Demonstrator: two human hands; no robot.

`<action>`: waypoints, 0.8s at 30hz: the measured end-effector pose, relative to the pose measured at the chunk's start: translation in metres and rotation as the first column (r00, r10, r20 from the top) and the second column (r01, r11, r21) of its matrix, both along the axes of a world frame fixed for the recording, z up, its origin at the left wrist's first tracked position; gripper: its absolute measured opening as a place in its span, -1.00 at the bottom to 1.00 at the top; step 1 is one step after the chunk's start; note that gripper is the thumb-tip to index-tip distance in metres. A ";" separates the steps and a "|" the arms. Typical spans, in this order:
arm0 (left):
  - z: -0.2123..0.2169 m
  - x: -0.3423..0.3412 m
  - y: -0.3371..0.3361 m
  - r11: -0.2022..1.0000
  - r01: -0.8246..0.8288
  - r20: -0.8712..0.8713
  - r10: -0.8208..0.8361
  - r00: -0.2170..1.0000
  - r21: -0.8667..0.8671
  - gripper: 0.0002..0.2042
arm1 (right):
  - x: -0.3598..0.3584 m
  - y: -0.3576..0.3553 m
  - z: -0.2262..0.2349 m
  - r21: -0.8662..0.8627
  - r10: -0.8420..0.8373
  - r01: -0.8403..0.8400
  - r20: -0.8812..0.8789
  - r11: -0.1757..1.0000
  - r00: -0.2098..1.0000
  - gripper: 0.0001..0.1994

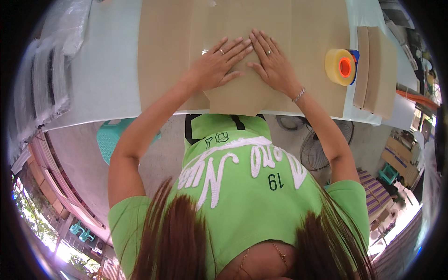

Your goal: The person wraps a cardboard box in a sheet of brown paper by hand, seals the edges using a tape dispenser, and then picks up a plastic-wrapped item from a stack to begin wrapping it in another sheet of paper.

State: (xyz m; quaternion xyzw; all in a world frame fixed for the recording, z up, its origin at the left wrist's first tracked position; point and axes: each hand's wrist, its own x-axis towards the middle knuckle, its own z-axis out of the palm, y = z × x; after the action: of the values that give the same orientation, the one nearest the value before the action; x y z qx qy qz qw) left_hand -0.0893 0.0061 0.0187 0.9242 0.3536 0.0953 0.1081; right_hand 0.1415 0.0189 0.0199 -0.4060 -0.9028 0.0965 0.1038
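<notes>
A brown cardboard sheet [163,56] with creased panels lies flat on the pale table, and one flap reaches past the near edge toward me. My left hand [218,64] rests on it, palm down with fingers stretched out. Beside it my right hand [273,63] also lies flat on the cardboard, fingers extended. The fingertips of both hands come together near the middle of the sheet. Each hand wears a ring, and a bracelet circles my right wrist. Neither hand holds anything.
A clear tape roll in a blue-and-orange dispenser [343,67] stands at the cardboard's right side. Farther right lie folded cardboard pieces [375,70]. Plastic-wrapped bundles [49,79] sit at the far left. Below the table are a green stool [109,140] and a fan [317,147].
</notes>
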 end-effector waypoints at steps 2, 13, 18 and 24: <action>0.000 -0.003 -0.007 1.000 -0.012 0.021 0.013 1.000 -0.024 -0.31 | 0.006 -0.008 0.003 -0.042 0.038 -0.035 0.074 0.998 0.997 -0.27; -0.010 0.001 -0.004 0.994 -0.085 -0.030 0.087 0.996 0.069 -0.21 | 0.015 -0.018 0.012 -0.100 -0.003 0.011 0.075 0.995 0.997 -0.06; -0.011 0.002 -0.005 0.995 -0.092 -0.001 0.093 0.996 0.048 -0.21 | 0.015 -0.018 0.023 -0.277 -0.060 0.072 0.050 0.958 0.997 0.01; -0.017 0.017 -0.014 0.980 -0.148 -0.098 0.161 0.982 0.132 -0.24 | 0.012 -0.029 0.011 -0.189 -0.194 0.207 0.082 0.960 0.978 0.03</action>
State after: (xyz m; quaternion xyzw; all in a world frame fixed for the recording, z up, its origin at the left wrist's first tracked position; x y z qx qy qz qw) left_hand -0.0720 -0.0083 0.0021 0.9027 0.4231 0.0751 0.0235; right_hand 0.1536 -0.0096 0.0314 -0.5064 -0.8459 0.1613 0.0441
